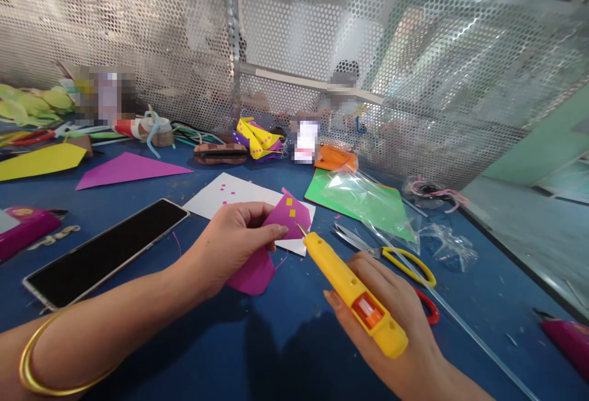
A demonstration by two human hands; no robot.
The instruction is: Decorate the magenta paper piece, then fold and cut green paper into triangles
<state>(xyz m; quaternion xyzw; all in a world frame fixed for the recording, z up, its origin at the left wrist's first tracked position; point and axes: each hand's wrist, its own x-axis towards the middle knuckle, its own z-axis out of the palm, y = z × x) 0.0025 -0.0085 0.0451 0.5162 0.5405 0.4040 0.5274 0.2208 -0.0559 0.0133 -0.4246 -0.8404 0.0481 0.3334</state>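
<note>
Left hand: closed in a pinch on the purple piece, thumb on its near face; left hand (243,226), purple piece (278,214).
Right hand: wrapped around the yellow tool, apparently a glue gun; right hand (396,303), yellow tool (338,275).
Tip vs. piece: metal nozzle at the purple piece, right of the thumb and just below 2 yellow squares (292,213); contact or small gap, cannot tell.
Bearing: piece lies ahead and to the left of the right-hand grip; left hand nearer, being on it.
Tool axis: long axis slants from nozzle, far left, to rounded butt, near right.
Piece: flat, matte, straight-edged, paper-like; purple also shows below the left hand, join hidden.
Under it: smooth white sheet (243,198) with scattered tiny pink squares, on the blue table (193,352).
Tool body: glossy plastic, cut-out window with orange part inside.
Right side: steel-bladed scissors (409,264), yellow loop handles, beside the right hand.
</note>
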